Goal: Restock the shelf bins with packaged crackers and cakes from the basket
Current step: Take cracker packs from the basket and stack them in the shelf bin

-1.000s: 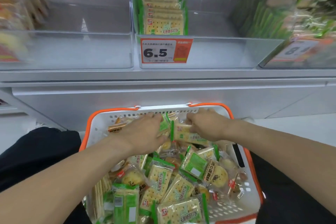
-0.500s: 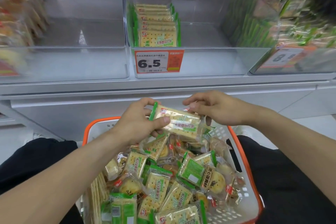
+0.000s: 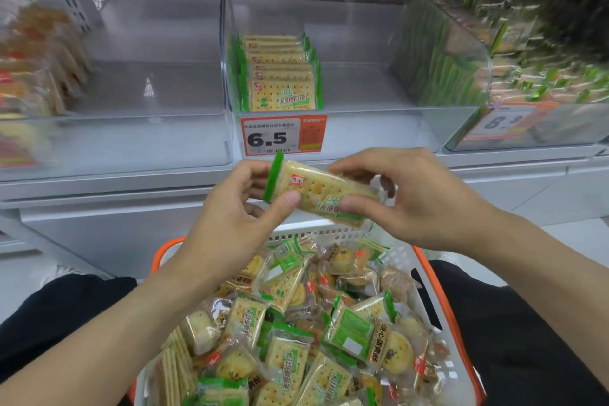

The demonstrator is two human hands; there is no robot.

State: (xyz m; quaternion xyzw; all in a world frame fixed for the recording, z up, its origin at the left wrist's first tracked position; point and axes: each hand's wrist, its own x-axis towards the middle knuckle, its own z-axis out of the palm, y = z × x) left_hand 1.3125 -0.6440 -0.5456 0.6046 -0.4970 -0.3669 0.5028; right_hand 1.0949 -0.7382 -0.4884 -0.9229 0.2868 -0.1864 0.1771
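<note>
Head view: soda cracker pack (image 3: 321, 196) is pinched at both ends, left hand (image 3: 237, 217) by the green seal edge, right hand (image 3: 418, 198) at the far end, just below the 6.5 price tag (image 3: 283, 135). Long axis runs left-right, tilted down toward the right. Target bin (image 3: 379, 128) with the matching cracker row (image 3: 280, 76) sits straight above the tag, about equally near both hands; pack likely needs standing upright to match the row.

A clear cracker pack (image 3: 321, 196) with a green sealed end and green print is held above the basket (image 3: 438, 303), tilted down to the right. The left hand (image 3: 244, 208) pinches its green end; the right hand (image 3: 408, 194) pinches the other end. The white basket with an orange rim is heaped with mixed cracker packs and round cakes (image 3: 392, 349) in clear wrap. On the shelf, the middle bin (image 3: 379, 128) holds a row of matching cracker packs (image 3: 280, 76) standing against its left wall.
</note>
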